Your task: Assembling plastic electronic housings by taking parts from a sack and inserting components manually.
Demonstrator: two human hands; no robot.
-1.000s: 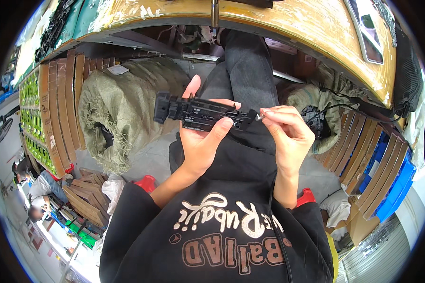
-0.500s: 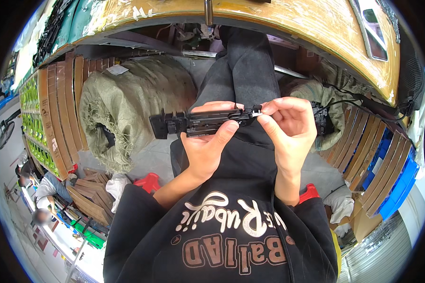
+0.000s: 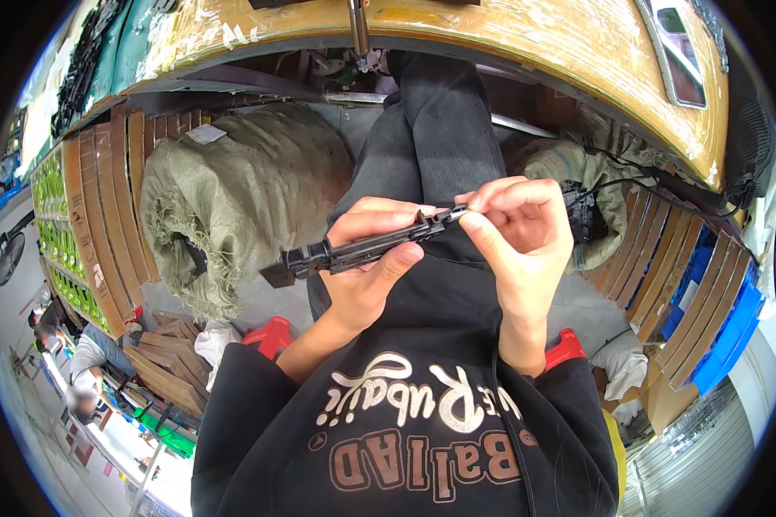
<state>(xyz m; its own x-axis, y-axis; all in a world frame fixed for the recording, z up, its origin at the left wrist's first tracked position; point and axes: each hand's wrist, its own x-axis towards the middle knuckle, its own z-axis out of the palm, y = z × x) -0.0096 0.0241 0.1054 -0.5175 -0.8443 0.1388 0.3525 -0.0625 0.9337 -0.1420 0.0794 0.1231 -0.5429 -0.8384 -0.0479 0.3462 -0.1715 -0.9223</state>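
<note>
Holding a long, thin black plastic part [image 3: 353, 253] up over faded black denim legs [image 3: 435, 121]: left hand [image 3: 366, 283] has its grip wrapped round the middle. Right hand's [image 3: 526, 226] grip is narrow, thumb and fingertips pinching a tiny silvery bit [image 3: 459, 210] at the part's end. Fat grey-green woven sack [image 3: 250, 181] sits left of the legs, scuffed yellow wooden table [image 3: 526, 30] across their far end.
</note>
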